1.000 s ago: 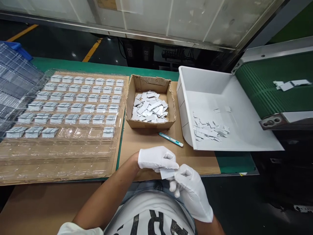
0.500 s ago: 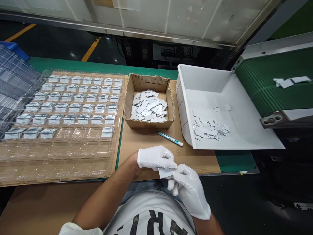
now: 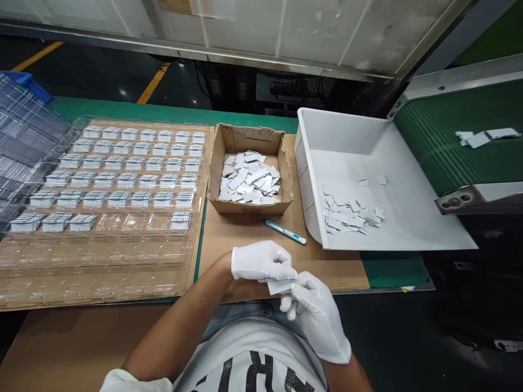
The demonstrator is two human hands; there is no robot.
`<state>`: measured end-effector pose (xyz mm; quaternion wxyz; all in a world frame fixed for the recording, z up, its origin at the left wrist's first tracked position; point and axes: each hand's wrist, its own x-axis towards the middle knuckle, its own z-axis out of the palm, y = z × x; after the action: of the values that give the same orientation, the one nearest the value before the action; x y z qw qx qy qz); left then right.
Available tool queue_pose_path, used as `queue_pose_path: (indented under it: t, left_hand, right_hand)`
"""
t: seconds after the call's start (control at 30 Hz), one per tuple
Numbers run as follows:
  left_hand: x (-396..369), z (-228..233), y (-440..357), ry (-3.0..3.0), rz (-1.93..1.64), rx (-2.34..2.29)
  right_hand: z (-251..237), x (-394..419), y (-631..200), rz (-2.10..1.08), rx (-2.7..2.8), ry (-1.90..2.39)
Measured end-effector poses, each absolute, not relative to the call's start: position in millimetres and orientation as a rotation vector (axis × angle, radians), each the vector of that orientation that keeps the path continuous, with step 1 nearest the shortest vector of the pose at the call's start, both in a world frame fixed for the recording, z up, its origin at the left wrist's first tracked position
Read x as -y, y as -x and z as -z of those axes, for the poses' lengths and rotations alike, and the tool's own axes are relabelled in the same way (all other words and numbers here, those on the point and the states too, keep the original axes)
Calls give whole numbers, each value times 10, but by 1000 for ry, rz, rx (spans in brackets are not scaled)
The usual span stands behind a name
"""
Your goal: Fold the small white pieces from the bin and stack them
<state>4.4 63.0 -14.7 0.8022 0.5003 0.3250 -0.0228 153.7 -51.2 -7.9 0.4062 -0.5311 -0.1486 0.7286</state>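
Nearest, at 6 o'clock, the gloved left hand (image 3: 261, 261) and right hand (image 3: 316, 310) pinch one small white card (image 3: 279, 286) between closed fingertips, just off the table's near edge; its long axis runs 9 to 3 o'clock. One blue-handled knife (image 3: 285, 232) lies on bare cardboard beyond. At 12 o'clock sits one cardboard box (image 3: 250, 206), at 2 one white bin (image 3: 347, 130), at 10 one clear tray (image 3: 102, 261).

White gloves (image 3: 261, 261), white shirt (image 3: 253, 365) with black lettering. Brown cardboard box (image 3: 250, 204) full of silvery-white pieces (image 3: 249, 179), white bin (image 3: 347, 141) on the right, green ribbed belt (image 3: 441, 141), teal knife (image 3: 285, 232), clear tray (image 3: 102, 256), green table (image 3: 122, 111).
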Motion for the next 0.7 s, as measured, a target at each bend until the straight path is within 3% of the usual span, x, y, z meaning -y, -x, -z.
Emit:
queue_pose_path:
  t: [0.27, 0.47, 0.7]
  left_hand:
    - [-484, 155, -2, -1152, -208, -1213]
    - [-438, 372, 248, -1628, 27, -1709]
    - [-450, 334, 240, -1538, 237, -1856]
  right_hand:
    - [146, 512, -1604, -1411, 538, 1460]
    - [57, 353, -2017, -1109, 686, 1481]
    - [-36, -111, -2333, -936, 1151, 1670]
